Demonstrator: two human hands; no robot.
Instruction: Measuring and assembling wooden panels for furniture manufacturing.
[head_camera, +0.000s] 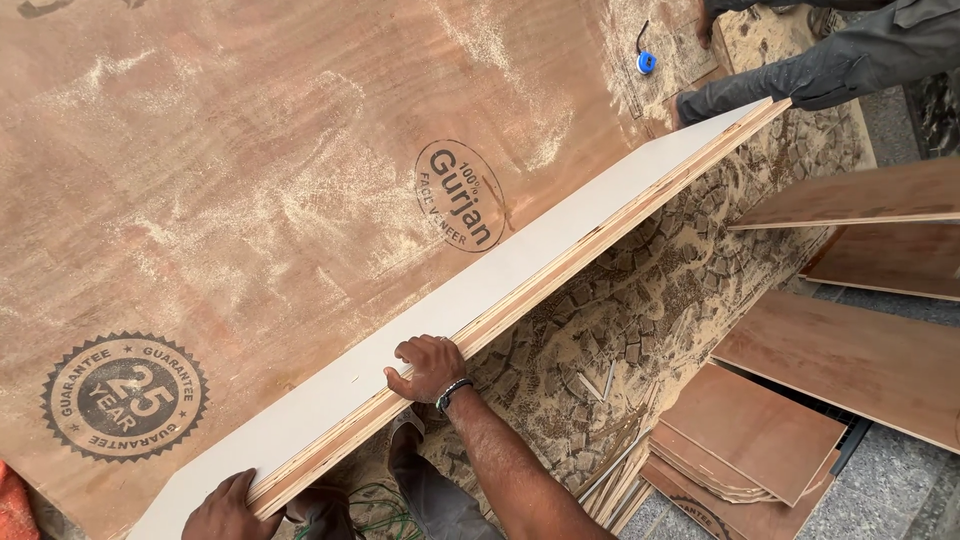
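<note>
Here, head view looks down on a long white-faced plywood board (470, 300) lying diagonally across a big reddish plywood sheet (230, 200) dusted with sawdust. Right hand (428, 367) sits on the board's layered edge about midway, fingers (412, 350) curled over the top face, thumb on the edge side, gripping it; a dark wristband (453, 392) shows on that wrist. Left hand (222, 510) is at the board's near end, bottom of frame, closed around the corner, fingers wrapped under so how tightly cannot be told. Far end of the board reaches the upper right, where another person's grey sleeve (830, 70) comes in; their hand is hidden behind the board. A small blue tape measure (646, 62) lies on the sheet near that end. Right of the board, a sawdust-covered cobbled floor (640, 310) with plywood offcuts (770, 430) stacked and scattered nearby. Green cable (370, 505) coils by the person's legs below.
</note>
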